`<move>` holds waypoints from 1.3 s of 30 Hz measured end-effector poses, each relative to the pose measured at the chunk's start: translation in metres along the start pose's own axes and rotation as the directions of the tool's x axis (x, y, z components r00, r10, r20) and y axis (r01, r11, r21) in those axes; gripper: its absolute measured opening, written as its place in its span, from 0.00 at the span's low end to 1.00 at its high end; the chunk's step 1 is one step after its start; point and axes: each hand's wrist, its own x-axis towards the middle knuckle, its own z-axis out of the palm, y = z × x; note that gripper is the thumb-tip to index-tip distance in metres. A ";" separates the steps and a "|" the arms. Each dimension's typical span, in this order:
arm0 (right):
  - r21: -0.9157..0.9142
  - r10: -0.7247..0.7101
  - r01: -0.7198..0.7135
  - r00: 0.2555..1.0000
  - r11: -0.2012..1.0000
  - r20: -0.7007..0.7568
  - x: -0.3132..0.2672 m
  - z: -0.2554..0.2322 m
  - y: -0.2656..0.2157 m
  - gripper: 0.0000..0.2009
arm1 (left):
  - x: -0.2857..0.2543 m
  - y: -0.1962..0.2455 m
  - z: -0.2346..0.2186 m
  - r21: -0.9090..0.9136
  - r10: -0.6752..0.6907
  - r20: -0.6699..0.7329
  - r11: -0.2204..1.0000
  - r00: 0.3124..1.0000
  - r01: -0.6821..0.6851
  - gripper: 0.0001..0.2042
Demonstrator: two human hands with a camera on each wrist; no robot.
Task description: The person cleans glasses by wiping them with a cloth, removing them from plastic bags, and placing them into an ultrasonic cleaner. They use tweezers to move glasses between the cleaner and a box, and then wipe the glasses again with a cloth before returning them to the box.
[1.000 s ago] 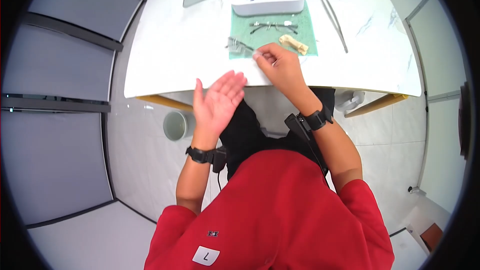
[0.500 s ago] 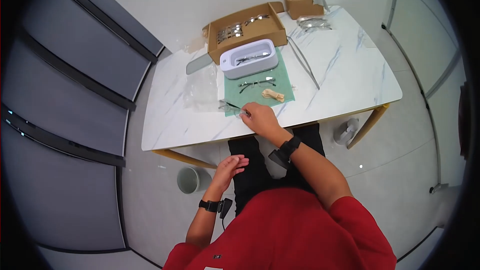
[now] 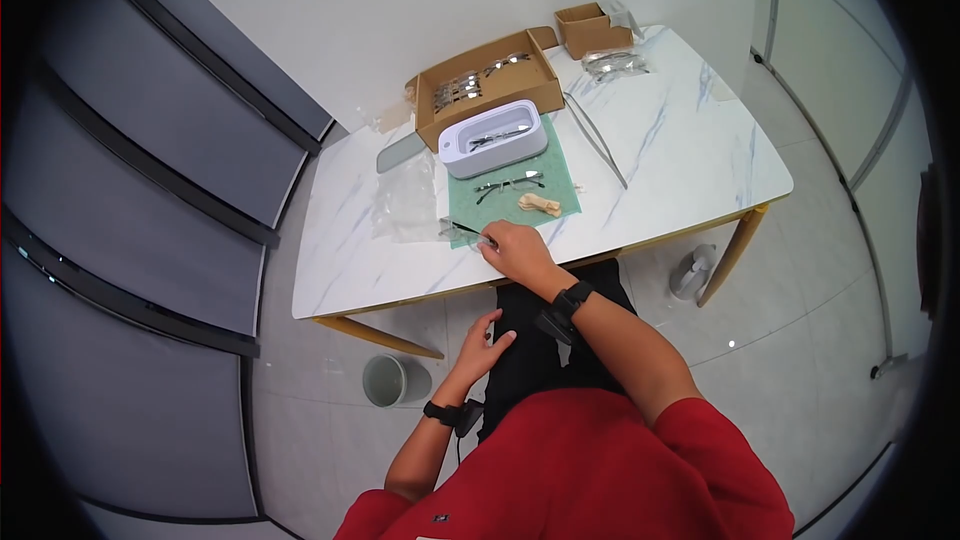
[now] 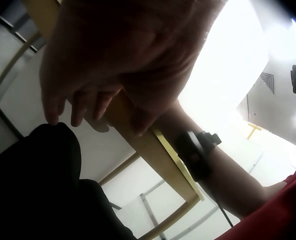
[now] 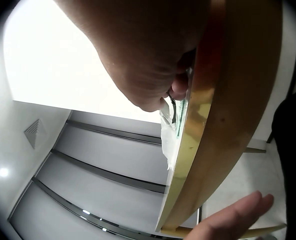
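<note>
My right hand (image 3: 518, 251) pinches a pair of eyeglasses (image 3: 461, 228) by one end, low over the front left corner of a green mat (image 3: 560, 162). In the right wrist view, a thin dark temple of these eyeglasses (image 5: 174, 111) sticks out past my fingers. My left hand (image 3: 483, 348) hangs below the table's front edge beside my thigh, holding nothing, its fingers loosely bent. On the mat lie another pair of eyeglasses (image 3: 510, 184) and a crumpled tan cloth (image 3: 540, 205). Behind them, a pale lavender oval tub (image 3: 459, 162) has eyeglasses inside.
An open cardboard box (image 3: 548, 88) with several eyeglasses stands behind the tub. A grey lid (image 3: 400, 153) and clear plastic bags (image 3: 405, 202) lie left. To the right are a grey strip (image 3: 597, 143), bagged eyeglasses (image 3: 615, 64) and a smaller box (image 3: 590, 38). A bin (image 3: 385, 381) stands on the floor.
The head view has tilted up, showing more of the table. My left hand has turned from palm up and dropped toward my lap. My right hand keeps its hold on the eyeglasses near the mat's corner.
</note>
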 end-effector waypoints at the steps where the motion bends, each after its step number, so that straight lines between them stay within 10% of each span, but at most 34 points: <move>1: -0.001 -0.004 0.004 1.000 1.000 -0.001 0.000 0.000 0.000 0.09 | 0.003 -0.005 0.003 0.097 0.042 -0.004 0.994 0.999 -0.041 0.33; 9: 0.029 0.015 -0.015 1.000 0.999 -0.007 0.002 -0.003 -0.001 0.09 | 0.034 -0.025 0.034 0.325 0.099 0.186 0.933 0.978 -0.156 0.44; 17: 0.027 0.015 -0.014 1.000 1.000 -0.016 0.003 0.000 0.000 0.09 | 0.070 -0.068 0.053 0.713 -0.179 0.312 0.693 0.933 -0.105 0.55; 31: 0.022 0.015 -0.015 0.999 1.000 0.031 0.007 0.000 -0.001 0.08 | 0.107 -0.107 0.023 0.584 -0.355 0.441 0.811 0.824 0.037 0.59; 39: 0.043 0.024 -0.025 0.999 0.999 0.022 0.006 0.000 -0.004 0.07 | 0.139 -0.163 0.009 0.580 -0.276 0.279 0.812 0.920 0.067 0.52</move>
